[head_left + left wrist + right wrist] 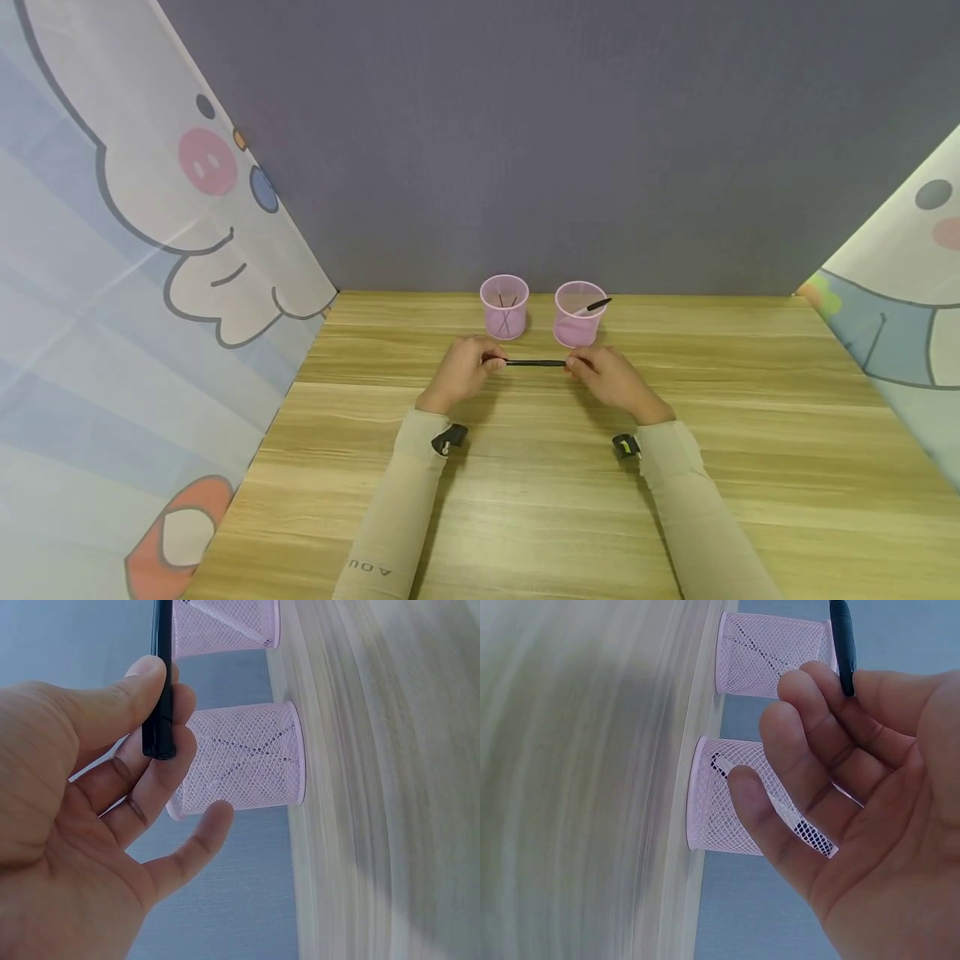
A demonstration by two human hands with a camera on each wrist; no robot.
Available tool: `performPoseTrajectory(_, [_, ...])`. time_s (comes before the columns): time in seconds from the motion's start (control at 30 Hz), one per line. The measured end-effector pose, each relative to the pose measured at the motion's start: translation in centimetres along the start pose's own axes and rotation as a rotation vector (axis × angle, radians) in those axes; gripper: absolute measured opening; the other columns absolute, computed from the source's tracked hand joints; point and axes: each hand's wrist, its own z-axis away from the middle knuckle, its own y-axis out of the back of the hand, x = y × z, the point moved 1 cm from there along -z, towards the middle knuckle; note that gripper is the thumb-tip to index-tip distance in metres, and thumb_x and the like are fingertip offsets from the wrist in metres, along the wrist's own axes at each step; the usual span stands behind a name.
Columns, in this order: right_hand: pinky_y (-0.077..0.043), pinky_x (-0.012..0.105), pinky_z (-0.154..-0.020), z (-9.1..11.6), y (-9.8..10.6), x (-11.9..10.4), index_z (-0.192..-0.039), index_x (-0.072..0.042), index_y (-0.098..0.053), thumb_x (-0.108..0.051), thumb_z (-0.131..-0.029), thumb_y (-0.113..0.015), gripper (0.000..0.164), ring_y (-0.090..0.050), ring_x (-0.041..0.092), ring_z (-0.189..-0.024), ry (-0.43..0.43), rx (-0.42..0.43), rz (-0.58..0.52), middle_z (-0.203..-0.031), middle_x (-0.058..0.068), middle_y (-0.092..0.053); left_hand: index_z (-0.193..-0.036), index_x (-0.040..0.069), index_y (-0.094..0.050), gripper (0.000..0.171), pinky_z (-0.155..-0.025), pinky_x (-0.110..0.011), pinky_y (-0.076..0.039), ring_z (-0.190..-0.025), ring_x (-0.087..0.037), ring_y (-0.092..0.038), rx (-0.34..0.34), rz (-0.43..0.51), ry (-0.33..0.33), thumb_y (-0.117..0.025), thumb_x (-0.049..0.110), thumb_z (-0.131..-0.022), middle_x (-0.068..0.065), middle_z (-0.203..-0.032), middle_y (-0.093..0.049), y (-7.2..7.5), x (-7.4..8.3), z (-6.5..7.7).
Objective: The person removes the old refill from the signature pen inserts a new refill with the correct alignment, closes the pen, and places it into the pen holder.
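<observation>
A black pen (535, 362) lies level between my two hands, in front of two pink mesh cups. My left hand (461, 371) pinches one end between thumb and fingers; in the left wrist view the pen's blunt end (159, 739) pokes out below the thumb. The other end is pinched by my right hand (611, 383), and its narrower tip (846, 679) shows beside the thumb in the right wrist view. Behind my left hand is the left cup (505, 323), holding thin dark sticks that cross. The right cup (574, 332) holds a white pen with a black end (599, 304).
Both cups stand near the back edge of the wood-grain table (540, 500), close to a grey wall panel (540, 150). Cartoon-printed cloths hang at the left (112, 333) and right (915, 317). Dark straps with small devices (450, 437) sit at both wrists.
</observation>
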Motion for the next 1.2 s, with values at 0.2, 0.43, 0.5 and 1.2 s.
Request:
performPoseTrajectory(0.2, [-0.045, 0.030, -0.067, -0.04, 0.05, 0.02, -0.095, -0.005, -0.071, -0.015, -0.103, -0.060, 0.017, -0.052, 0.011, -0.070, 0.005, 0.001, 0.010, -0.077, -0.001, -0.065, -0.092, 0.010, -0.079, 0.004, -0.076, -0.030, -0.055, -0.081, -0.013, -0.064, 0.003, -0.003, -0.008, -0.076, 0.013, -0.092, -0.003, -0.094, -0.077, -0.07, -0.07, 0.02])
performPoseTrajectory(0.43, [-0.046, 0.031, -0.069, 0.00, 0.20, -0.10, -0.099, -0.006, -0.072, -0.015, -0.101, -0.063, 0.013, -0.053, 0.012, -0.072, 0.006, 0.006, 0.008, -0.079, -0.001, -0.066, -0.092, 0.010, -0.079, 0.004, -0.077, -0.032, -0.055, -0.082, -0.013, -0.065, 0.003, 0.001, -0.017, -0.075, 0.012, -0.092, -0.003, -0.094, -0.077, -0.16, -0.19, -0.08])
performPoseTrajectory(0.5, [-0.046, 0.032, -0.071, 0.00, 0.24, -0.14, -0.099, -0.006, -0.072, -0.014, -0.101, -0.064, 0.011, -0.054, 0.013, -0.073, 0.012, 0.009, 0.009, -0.080, -0.001, -0.066, -0.092, 0.009, -0.079, 0.004, -0.079, -0.032, -0.056, -0.084, -0.014, -0.066, 0.003, 0.003, -0.015, -0.075, 0.012, -0.092, -0.003, -0.095, -0.077, -0.17, -0.19, -0.10])
performPoseTrajectory(1.2, [-0.052, 0.032, -0.073, -0.12, 0.07, -0.06, -0.099, -0.010, -0.070, -0.006, -0.094, -0.072, 0.006, -0.062, 0.012, -0.077, 0.023, 0.045, -0.014, -0.084, 0.001, -0.072, -0.093, 0.008, -0.078, 0.006, -0.081, -0.032, -0.057, -0.087, -0.016, -0.070, 0.000, 0.004, -0.014, -0.076, 0.013, -0.091, -0.004, -0.094, -0.077, -0.07, -0.04, -0.01])
